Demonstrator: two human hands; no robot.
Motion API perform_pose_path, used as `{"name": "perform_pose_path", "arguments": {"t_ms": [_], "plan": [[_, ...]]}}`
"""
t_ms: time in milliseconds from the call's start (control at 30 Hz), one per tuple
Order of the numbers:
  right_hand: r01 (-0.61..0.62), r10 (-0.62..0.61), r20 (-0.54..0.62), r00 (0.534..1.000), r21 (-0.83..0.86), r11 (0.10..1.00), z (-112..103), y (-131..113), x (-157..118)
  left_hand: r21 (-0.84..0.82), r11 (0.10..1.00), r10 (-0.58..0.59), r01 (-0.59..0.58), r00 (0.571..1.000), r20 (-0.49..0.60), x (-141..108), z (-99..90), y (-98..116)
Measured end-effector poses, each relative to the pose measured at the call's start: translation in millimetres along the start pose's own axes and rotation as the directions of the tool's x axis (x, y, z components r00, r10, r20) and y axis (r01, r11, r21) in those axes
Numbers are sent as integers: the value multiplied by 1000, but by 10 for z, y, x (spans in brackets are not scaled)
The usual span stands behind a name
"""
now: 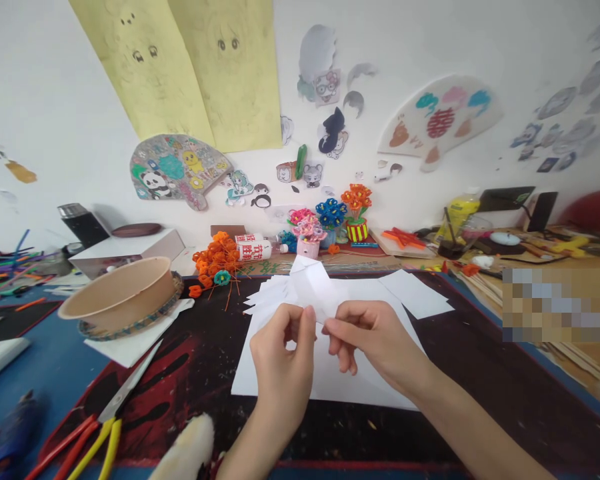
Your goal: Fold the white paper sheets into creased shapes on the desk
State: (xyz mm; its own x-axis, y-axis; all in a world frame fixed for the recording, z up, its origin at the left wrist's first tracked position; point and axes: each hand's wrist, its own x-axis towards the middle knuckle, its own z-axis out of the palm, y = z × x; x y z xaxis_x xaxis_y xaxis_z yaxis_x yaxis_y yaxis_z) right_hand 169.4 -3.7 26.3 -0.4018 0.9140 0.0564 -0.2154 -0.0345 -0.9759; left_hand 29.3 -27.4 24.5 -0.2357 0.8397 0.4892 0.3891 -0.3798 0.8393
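We are holding a folded paper (315, 283) up in front of us, above the white sheets (253, 377) that are lying on a dark mat (480, 373). With our left hand (275, 363) we are pinching the paper's near edge, the thumb and index finger pressing together at its left part. With our right hand (375, 337) we are pinching that same edge farther right, the thumb and index fingertips meeting on it while the other fingers are curling below. The folded paper is extending away from us, so most of it is lying beyond the fingertips and only its near edge is sitting between the fingers. Our two hands are working near each other without touching. To our left, the scissors (130, 383) are lying on the mat, and beyond them a tan bowl (120, 297) is standing. Behind, orange flowers (220, 257) are resting well apart from our hands.
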Motion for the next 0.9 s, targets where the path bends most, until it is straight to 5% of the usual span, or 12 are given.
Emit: {"name": "perform_pose_path", "arguments": {"t_ms": [233,533,900], "plan": [[-44,40,130,991,26,999,-60,-21,15,-35,999,-39,39,999,3,14,0,-23],[18,-14,55,998,-77,997,-40,-40,16,-66,997,-44,44,999,10,9,-11,-47],[91,-91,16,996,-309,947,-191,-71,34,-302,902,-222,307,932,286,193,-94,-22]]}}
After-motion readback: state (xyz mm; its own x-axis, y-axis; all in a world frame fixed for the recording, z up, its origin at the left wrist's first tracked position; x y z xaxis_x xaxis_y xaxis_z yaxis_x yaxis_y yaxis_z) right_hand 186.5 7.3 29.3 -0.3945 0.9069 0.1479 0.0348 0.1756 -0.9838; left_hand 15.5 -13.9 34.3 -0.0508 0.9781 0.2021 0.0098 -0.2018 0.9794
